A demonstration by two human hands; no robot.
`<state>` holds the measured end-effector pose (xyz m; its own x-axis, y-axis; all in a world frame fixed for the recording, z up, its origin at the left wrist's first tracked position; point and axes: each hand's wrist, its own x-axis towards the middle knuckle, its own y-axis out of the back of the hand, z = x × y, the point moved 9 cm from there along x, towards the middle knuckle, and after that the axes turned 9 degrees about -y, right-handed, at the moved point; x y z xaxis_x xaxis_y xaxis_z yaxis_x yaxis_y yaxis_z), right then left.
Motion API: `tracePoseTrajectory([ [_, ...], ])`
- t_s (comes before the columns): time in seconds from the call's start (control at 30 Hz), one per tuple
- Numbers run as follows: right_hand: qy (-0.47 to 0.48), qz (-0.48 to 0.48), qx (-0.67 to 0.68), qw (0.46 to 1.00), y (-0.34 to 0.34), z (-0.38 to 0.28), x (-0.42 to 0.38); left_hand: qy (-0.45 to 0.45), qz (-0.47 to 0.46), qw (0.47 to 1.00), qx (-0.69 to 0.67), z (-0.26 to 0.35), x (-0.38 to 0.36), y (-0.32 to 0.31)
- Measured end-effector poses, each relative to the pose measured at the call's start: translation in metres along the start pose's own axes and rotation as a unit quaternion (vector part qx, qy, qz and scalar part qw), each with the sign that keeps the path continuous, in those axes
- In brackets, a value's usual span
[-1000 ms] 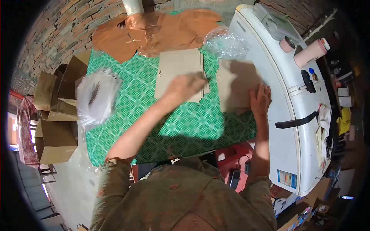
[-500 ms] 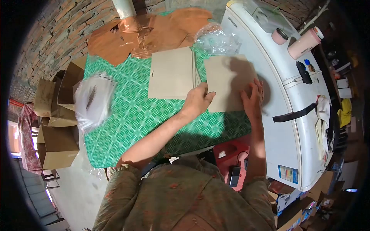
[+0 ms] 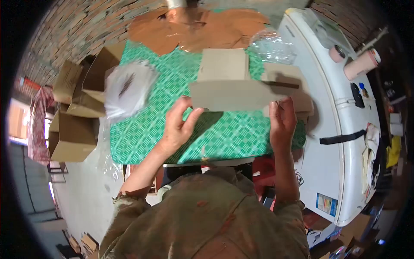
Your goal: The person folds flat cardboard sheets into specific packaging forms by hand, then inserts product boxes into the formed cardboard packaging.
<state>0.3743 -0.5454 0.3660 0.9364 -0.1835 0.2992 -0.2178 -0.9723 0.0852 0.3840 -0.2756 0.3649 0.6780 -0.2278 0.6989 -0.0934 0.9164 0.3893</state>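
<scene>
A beige cardboard sheet (image 3: 230, 96) is held up over the table, tilted so that it appears as a narrow strip. My left hand (image 3: 177, 123) pinches its left end between thumb and fingers. At the opposite end, my right hand (image 3: 282, 121) grips it with the thumb towards me. Behind the sheet lies a stack of similar sheets (image 3: 224, 62), its near part hidden. More beige sheets (image 3: 278, 71) lie at the right, partly covered by the raised sheet, my right hand and shadow.
Clear plastic sleeves (image 3: 131, 88) lie fanned on the left of the green checked tablecloth (image 3: 168, 69). Brown sheet material (image 3: 233, 30) and crumpled clear plastic (image 3: 274, 45) are at the back. Open cardboard boxes (image 3: 73, 134) stand left; a white fridge (image 3: 321, 151) lies along the right.
A cardboard sheet has been lifted from the right and turned up between both hands. My left hand has moved left, away from the stack. The view has shifted too.
</scene>
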Motion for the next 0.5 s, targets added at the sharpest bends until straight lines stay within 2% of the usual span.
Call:
tracePoseTrajectory([
  [0.07, 0.052, -0.017, 0.026, 0.998, -0.034, -0.022, -0.007, -0.044, 0.038, 0.998, 0.022, 0.015, -0.01, 0.033],
  [0.13, 0.05, -0.064, 0.041, 0.996, -0.067, -0.026, -0.011, -0.07, 0.062, 0.995, 0.038, 0.021, -0.026, 0.059],
  [0.17, 0.049, -0.087, 0.048, 0.994, -0.083, -0.028, -0.013, -0.016, 0.064, 0.997, 0.045, 0.012, -0.038, 0.066],
  [0.23, -0.011, -0.137, 0.021, 0.99, -0.117, 0.018, -0.027, 0.092, 0.069, 0.992, 0.053, -0.008, -0.069, 0.072],
  [0.27, -0.039, -0.158, -0.008, 0.987, -0.134, 0.043, -0.036, 0.103, 0.063, 0.989, 0.088, -0.02, -0.084, 0.068],
  [0.3, -0.067, -0.175, 0.039, 0.982, -0.146, 0.062, -0.041, 0.214, 0.073, 0.974, -0.016, -0.05, -0.116, 0.055],
  [0.33, -0.096, -0.188, 0.085, 0.974, -0.16, 0.071, -0.044, 0.209, 0.071, 0.975, -0.013, -0.052, -0.123, 0.054],
  [0.4, -0.096, -0.178, 0.098, 0.975, -0.162, 0.072, -0.042, 0.182, 0.079, 0.98, -0.021, -0.058, -0.128, 0.053],
  [0.5, -0.059, -0.187, 0.105, 0.975, -0.157, 0.032, -0.028, 0.186, 0.102, 0.977, -0.03, -0.04, -0.107, 0.07],
])
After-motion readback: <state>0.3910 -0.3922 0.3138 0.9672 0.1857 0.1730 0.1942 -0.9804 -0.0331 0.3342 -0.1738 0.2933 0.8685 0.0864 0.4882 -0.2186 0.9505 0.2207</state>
